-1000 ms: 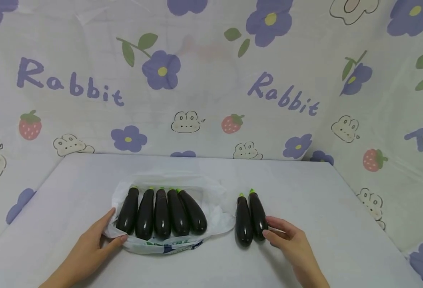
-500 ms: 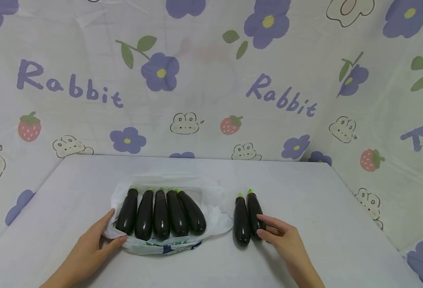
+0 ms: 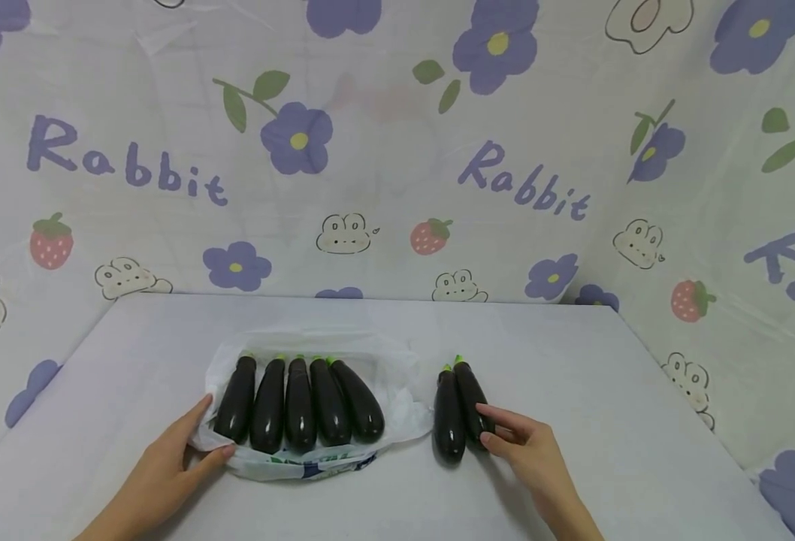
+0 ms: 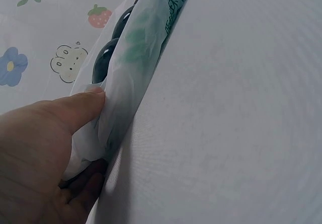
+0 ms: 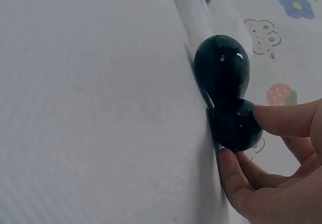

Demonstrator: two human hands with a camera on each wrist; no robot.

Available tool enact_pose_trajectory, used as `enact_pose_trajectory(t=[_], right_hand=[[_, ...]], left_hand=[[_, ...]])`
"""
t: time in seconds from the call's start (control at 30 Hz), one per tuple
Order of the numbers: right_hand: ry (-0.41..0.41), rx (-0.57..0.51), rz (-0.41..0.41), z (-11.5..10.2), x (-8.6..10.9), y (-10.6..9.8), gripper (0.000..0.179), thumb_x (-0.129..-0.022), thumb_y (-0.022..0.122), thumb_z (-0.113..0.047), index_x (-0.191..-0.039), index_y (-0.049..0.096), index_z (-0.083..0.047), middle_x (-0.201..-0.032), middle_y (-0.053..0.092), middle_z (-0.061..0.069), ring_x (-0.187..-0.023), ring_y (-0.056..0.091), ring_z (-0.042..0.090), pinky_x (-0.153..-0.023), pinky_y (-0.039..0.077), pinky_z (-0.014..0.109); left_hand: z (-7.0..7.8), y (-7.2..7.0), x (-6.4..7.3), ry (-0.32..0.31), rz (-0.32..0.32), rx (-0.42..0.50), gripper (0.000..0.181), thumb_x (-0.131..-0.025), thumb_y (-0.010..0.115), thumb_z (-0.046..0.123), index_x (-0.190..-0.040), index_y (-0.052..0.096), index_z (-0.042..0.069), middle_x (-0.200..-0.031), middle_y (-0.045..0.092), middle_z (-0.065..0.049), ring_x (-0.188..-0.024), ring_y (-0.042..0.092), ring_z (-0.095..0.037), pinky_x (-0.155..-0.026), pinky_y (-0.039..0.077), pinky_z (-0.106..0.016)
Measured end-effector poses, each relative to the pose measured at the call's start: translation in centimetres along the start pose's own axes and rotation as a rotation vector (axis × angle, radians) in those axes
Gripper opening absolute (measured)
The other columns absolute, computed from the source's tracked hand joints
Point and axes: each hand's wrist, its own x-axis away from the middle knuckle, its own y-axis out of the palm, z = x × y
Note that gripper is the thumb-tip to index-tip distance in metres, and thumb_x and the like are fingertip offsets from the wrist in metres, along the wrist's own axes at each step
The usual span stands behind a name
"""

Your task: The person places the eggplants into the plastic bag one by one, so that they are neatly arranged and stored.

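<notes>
Several glossy dark eggplants [image 3: 300, 409] lie side by side, green stem ends away from me, in an opened white plastic bag [image 3: 404, 413]. My left hand [image 3: 167, 466] holds the bag's near left corner; in the left wrist view the thumb [image 4: 90, 103] presses on the plastic from above, with fingers lower down, partly hidden. Right of the bag lie two more eggplants: a left one [image 3: 448, 421] and a right one [image 3: 468, 383], close together. My right hand [image 3: 533, 454] grips the right one near its blunt end. In the right wrist view the fingers [image 5: 234, 171] touch that rounded end.
The white-covered table [image 3: 573, 376] reaches to a fabric backdrop [image 3: 384, 173] printed with flowers, strawberries, rabbits and lettering. Backdrop fabric also hangs along the right side. Green and blue print marks the near edge of the bag.
My right hand has shifted slightly left with the right eggplant, whose stem end now leans closer to the left one. The left hand and bag look the same; the head view has drifted a little.
</notes>
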Motion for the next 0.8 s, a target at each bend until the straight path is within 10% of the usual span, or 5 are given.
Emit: enact_pose_trajectory(t=[0.5,0.8], right_hand=[[-0.049,0.096,0.047,-0.11,-0.12,0.49,0.033,-0.087,0.073,-0.002,-0.120,0.072,-0.008,-0.131,0.060,0.011,-0.118,0.056,0.025,-0.097,0.049,0.034],[-0.042,0.040,0.038,-0.14,-0.16,0.34,0.033,-0.086,0.072,0.004,-0.118,0.072,-0.006,-0.126,0.063,0.012,-0.113,0.060,0.026,-0.084,0.054,0.025]], left_hand=[[-0.32,0.13,-0.09,0.002,-0.009,0.003,0.092,-0.091,0.065,0.053,-0.155,0.025,0.002,-0.147,0.034,-0.034,-0.133,0.033,-0.052,-0.103,0.031,-0.066],[-0.25,0.15,0.00,-0.021,-0.027,0.006,0.094,-0.090,0.065,0.056,-0.155,0.022,0.002,-0.148,0.032,-0.034,-0.133,0.031,-0.052,-0.103,0.031,-0.066]])
